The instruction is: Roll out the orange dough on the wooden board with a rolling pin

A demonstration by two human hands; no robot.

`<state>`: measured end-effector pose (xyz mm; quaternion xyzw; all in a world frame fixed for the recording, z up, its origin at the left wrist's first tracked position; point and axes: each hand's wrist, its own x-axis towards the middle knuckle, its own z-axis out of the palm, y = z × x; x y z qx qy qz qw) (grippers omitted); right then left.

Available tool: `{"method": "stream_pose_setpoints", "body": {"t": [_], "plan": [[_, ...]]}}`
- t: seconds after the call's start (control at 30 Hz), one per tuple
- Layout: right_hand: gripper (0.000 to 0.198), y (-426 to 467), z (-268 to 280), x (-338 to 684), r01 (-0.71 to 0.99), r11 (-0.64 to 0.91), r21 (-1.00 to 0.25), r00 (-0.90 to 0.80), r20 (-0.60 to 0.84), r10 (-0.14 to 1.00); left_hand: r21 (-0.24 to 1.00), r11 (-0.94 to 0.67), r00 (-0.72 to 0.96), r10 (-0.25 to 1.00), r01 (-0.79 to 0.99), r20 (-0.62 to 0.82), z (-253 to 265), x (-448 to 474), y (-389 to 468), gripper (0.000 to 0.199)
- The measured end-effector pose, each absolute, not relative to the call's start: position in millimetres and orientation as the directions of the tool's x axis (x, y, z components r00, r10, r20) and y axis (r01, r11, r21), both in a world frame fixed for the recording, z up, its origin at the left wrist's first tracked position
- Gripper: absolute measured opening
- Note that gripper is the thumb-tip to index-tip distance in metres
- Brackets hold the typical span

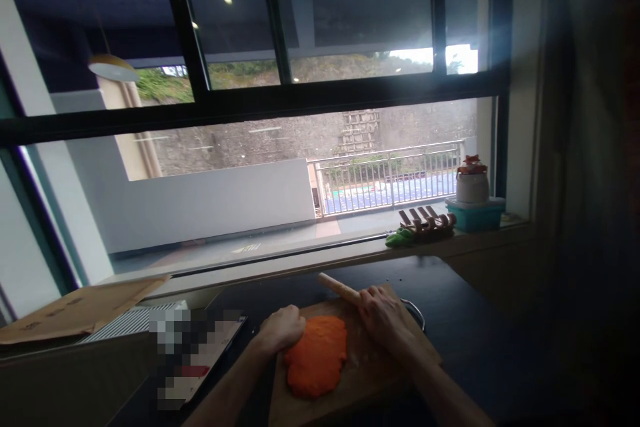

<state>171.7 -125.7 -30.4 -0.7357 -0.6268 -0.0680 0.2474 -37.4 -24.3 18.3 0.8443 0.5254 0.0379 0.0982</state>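
Observation:
A flattened piece of orange dough (316, 357) with an uneven edge lies on a wooden board (373, 363). My right hand (384, 315) is closed around a light wooden rolling pin (337, 287), whose free end points up and left beyond the board. At the dough's upper left edge is my left hand (283, 328), its fingers curled in. Its fingertips are hidden, so I cannot tell what they grip. A metal handle (416, 313) shows at the board's right side.
The dark table (425, 277) stands below a window sill. A tablet-like flat device (210, 360), partly blurred out, lies at left beside cardboard (85, 307). On the sill are a teal box (475, 215) with a white jar (473, 187), a brown slatted object (430, 221) and a green cloth-like item (399, 237).

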Motion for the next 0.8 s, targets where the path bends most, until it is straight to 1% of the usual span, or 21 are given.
{"method": "stream_pose_setpoints", "body": {"t": [0.1, 0.33, 0.5, 0.6, 0.7, 0.8], "plan": [[0.019, -124, -32, 172, 0.949, -0.085, -0.305, 0.214, 0.422, 0.881, 0.264, -0.397, 0.433, 0.896, 0.879, -0.096, 21, -31, -9, 0.022], [0.019, -124, -34, 172, 0.937, -0.072, -0.343, 0.227, 0.438, 0.87, 0.423, -0.352, 0.453, 0.876, 0.835, -0.165, 22, -29, 3, 0.024], [0.019, -124, -35, 172, 0.937, -0.068, -0.341, 0.227, 0.45, 0.864, 0.534, -0.325, 0.504, 0.833, 0.78, -0.23, 20, -30, -1, 0.02], [0.019, -123, -36, 173, 0.935, -0.078, -0.347, 0.238, 0.447, 0.862, 0.636, -0.294, 0.543, 0.805, 0.713, -0.238, 24, -32, -5, 0.018], [0.019, -122, -37, 174, 0.933, -0.088, -0.349, 0.248, 0.444, 0.861, 0.743, -0.242, 0.568, 0.793, 0.624, -0.22, 36, -35, -6, 0.028], [0.017, -120, -38, 175, 0.931, -0.092, -0.354, 0.251, 0.436, 0.864, 0.847, -0.19, 0.573, 0.805, 0.496, -0.155, 57, -35, -4, 0.048]]}}
